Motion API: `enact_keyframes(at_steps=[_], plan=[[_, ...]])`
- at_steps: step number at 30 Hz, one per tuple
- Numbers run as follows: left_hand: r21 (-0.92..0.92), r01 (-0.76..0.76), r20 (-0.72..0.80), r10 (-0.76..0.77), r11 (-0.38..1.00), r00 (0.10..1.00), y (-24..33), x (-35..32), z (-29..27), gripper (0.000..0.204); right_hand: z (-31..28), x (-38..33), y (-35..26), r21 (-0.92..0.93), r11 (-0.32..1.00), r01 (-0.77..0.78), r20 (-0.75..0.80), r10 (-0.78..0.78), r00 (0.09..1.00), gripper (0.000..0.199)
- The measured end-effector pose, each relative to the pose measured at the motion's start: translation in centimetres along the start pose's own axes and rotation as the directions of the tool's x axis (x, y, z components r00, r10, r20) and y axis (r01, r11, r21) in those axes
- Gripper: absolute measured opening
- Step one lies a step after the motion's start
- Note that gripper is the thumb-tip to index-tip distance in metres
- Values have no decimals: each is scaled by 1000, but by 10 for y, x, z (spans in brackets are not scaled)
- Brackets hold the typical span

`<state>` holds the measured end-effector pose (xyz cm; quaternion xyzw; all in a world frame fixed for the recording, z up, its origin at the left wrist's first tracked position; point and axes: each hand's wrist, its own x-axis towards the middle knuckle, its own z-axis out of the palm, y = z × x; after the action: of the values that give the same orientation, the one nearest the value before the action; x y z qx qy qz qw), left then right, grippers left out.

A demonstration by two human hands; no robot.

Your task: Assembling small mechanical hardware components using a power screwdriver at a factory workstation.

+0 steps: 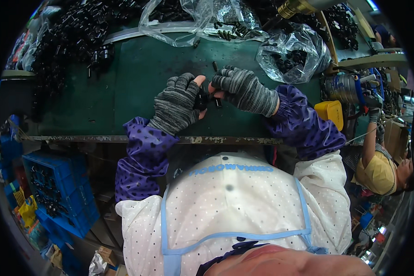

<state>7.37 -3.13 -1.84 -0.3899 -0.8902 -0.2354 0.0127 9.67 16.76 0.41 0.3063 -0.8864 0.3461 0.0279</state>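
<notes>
Both of my hands wear grey striped gloves with bare fingertips and meet over the green worktable (129, 78). My left hand (177, 102) is closed round a black plastic part (201, 99), short and rounded. Close beside it, my right hand (244, 89) has its thumb and fingers pinched together at that part. What lies between those fingertips is too small to make out. A small dark cylinder (218, 102) shows just below the right fingertips; whether it is held I cannot tell. Another small black cylinder (215, 66) lies just beyond the right hand.
A big heap of black parts (69, 50) covers the table's far left. Clear plastic bags (292, 55) with small black pieces stand at the back and right. A brass-coloured tool end (296, 7) hangs above. A yellow container (329, 114) sits at right; blue crates (62, 188) stand lower left.
</notes>
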Motion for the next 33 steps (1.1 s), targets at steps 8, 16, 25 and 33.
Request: enact_keyframes(at_steps=[8, 16, 25, 33], plan=[[-57, -18, -161, 9, 998, 987, 5, -1, 8, 66, -10, 6, -19, -590, 769, 247, 209, -149, 966, 24], [-46, -74, -239, 61, 996, 969, 2, 4, 21, 72, -15, 4, -12, -530, 824, 201, 236, -84, 968, 28], [-79, -121, -291, 94, 989, 952, 15, 16, 5, 68, -153, 33, -23, -812, 583, -17, -386, -516, 765, 63], [-64, -34, -361, 9, 997, 932, -4, 9, 9, 68, -124, 96, -25, 851, 291, 438, -423, -115, 899, 43]])
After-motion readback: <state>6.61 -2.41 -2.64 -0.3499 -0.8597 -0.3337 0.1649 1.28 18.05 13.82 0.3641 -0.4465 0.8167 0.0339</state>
